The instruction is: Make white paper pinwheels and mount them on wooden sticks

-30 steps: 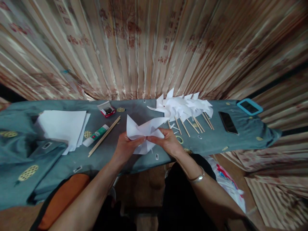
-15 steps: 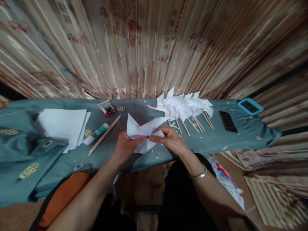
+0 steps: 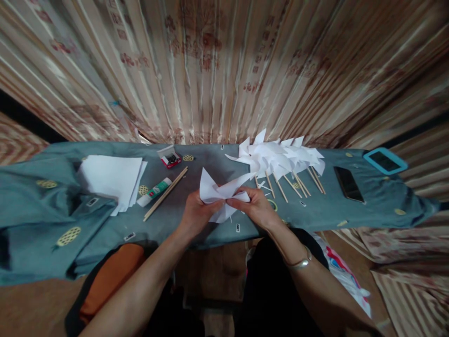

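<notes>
1. Head view, step in hand: it looks like the forming stage, with the curled blades of a white paper pinwheel [image 3: 216, 191] gathered at its centre. The pinwheel sits mid-view, above the near edge of the cloth-covered table [image 3: 380, 206].
2. Head view, next move: my judgement is that it calls for firm thumb pressure at that centre, since the folds could spring loose. Whether a pin is there, I cannot tell.
3. Head view, grip: the left hand [image 3: 197, 213] and right hand [image 3: 258, 207] both pinch the pinwheel, thumbs almost meeting at its middle.
4. Head view, pose: the left forearm comes in from between seven and eight o'clock, the right from between four and five, a bracelet [image 3: 300, 264] at its wrist.
5. Head view, around the pinwheel: wooden sticks [image 3: 166, 193] and stacked paper [image 3: 111, 178] lie towards nine o'clock, a small red box [image 3: 171, 161] at ten, a row of other pinwheels [image 3: 280, 158] at two.
</notes>
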Motion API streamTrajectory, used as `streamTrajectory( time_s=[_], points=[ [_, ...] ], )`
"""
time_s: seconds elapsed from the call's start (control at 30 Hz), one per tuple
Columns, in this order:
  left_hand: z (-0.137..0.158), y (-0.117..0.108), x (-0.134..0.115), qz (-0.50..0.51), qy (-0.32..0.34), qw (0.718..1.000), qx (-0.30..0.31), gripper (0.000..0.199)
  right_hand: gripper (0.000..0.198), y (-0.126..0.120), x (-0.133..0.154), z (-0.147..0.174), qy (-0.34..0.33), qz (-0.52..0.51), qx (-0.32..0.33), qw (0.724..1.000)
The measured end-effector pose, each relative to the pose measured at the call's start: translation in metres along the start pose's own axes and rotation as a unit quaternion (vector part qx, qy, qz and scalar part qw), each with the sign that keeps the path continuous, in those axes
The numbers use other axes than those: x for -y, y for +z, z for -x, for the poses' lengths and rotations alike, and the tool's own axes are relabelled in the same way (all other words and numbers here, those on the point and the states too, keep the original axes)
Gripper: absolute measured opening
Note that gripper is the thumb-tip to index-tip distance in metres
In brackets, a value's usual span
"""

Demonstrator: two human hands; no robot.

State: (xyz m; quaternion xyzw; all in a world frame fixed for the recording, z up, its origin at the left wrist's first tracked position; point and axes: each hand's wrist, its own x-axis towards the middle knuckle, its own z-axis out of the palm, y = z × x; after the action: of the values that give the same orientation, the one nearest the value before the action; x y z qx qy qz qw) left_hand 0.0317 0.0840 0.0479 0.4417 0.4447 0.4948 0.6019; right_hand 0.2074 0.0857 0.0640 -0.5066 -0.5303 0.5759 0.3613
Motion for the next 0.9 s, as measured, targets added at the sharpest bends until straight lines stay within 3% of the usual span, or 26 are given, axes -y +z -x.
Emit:
streamTrajectory(
  time_s=[0.2,0.43,0.57,0.67,0.73,0.8,0.9],
  points=[
    [0.004,0.0,-0.001,-0.009,-0.008,1.0,-0.014,0.034,0.033,0.006,-0.001,0.002,-0.014,0.013,-0.023,1.0],
    [0.013,-0.006,-0.008,-0.018,-0.038,0.999,-0.019,0.037,0.03,0.013,0.001,0.002,-0.012,0.002,0.009,1.0],
    [0.011,-0.015,-0.013,-0.028,0.012,0.999,-0.017,0.035,0.027,0.008,0.001,0.003,-0.037,0.061,-0.04,0.997],
    [0.001,-0.036,-0.014,-0.059,0.068,0.992,-0.087,0.044,0.025,0.005,0.0,0.005,-0.053,0.077,-0.055,0.994],
    [-0.009,-0.055,-0.014,-0.209,0.098,0.963,-0.136,0.039,0.024,0.004,0.0,0.006,-0.061,0.079,-0.053,0.994],
    [-0.018,-0.074,-0.012,-0.412,0.153,0.89,-0.118,0.03,0.023,0.003,-0.001,0.008,-0.067,0.087,-0.051,0.993],
    [-0.026,-0.092,-0.008,-0.59,0.18,0.782,-0.089,0.032,0.021,0.003,-0.002,0.011,-0.078,0.097,-0.045,0.991]
  ],
)
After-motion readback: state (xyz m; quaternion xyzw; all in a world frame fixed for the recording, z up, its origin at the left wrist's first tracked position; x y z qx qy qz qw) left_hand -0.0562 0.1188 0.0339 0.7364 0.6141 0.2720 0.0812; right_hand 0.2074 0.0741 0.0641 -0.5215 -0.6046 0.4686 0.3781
